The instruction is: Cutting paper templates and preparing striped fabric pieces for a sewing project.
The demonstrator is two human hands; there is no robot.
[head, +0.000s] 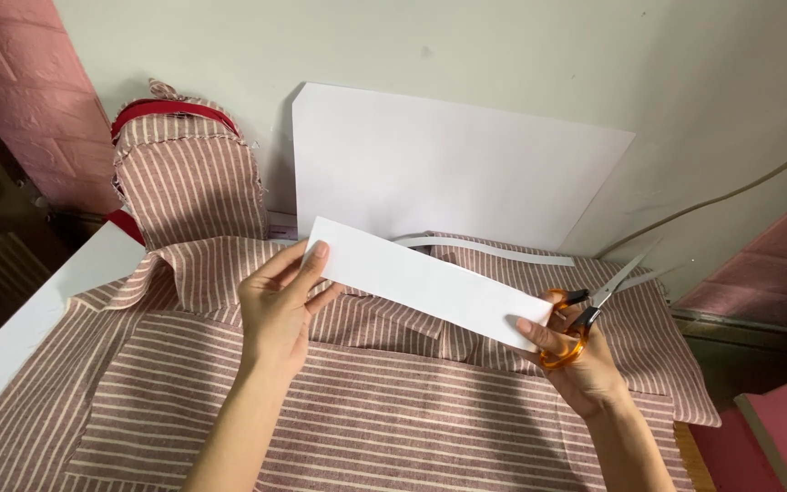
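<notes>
A long white paper strip (425,282) is held above the striped pink-and-white fabric (366,410) that covers the desk (11,337), and everything else sits around that strip. The left hand (277,310) takes the strip's left end, its fingers (314,264) clamped on the paper with the thumb on the near face. The right hand (576,360) is at the strip's right end: one fingertip presses the strip's lower corner while the other fingers are closed through the handles of a pair of orange-handled scissors (594,310), whose blades point up and away just beyond the strip's right end. Behind the strip, a large white sheet (448,169) leans against the wall, and a thin curl of cut paper (494,248) lies at its foot, just beyond the strip's upper edge. Well to the left of the strip stands a striped fabric piece with a red trim (184,169).
</notes>
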